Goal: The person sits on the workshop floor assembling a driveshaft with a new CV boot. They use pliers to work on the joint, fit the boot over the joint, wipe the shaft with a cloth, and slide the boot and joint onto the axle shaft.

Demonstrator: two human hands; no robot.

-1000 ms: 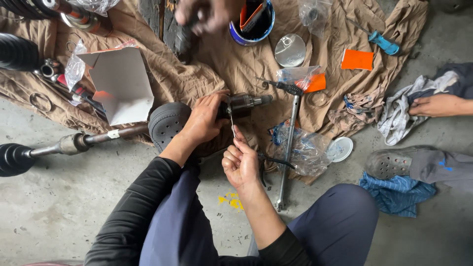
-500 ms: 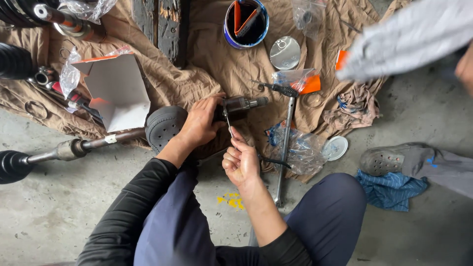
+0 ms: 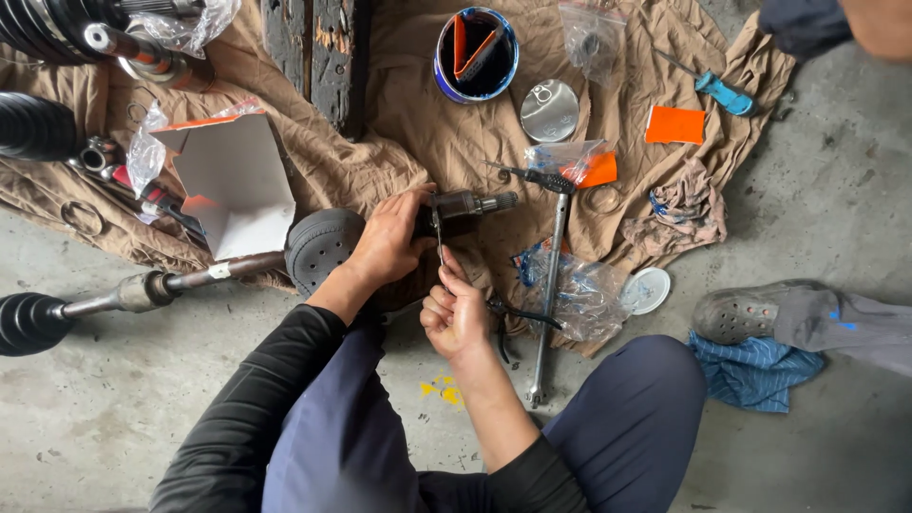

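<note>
The joint end of the grey steel drive shaft is covered by the left hand, so the seam between black rubber boot and metal housing cannot be made out. The thin metal band is pinched in the right hand; its lower end is lost behind the fingers. A second black ribbed boot is cut off by the left edge, as is another at the top left corner. What lies inside the clear plastic bags is too blurred to tell. A co-worker's grey clog is seen, the leg cropped at the right edge.
</note>
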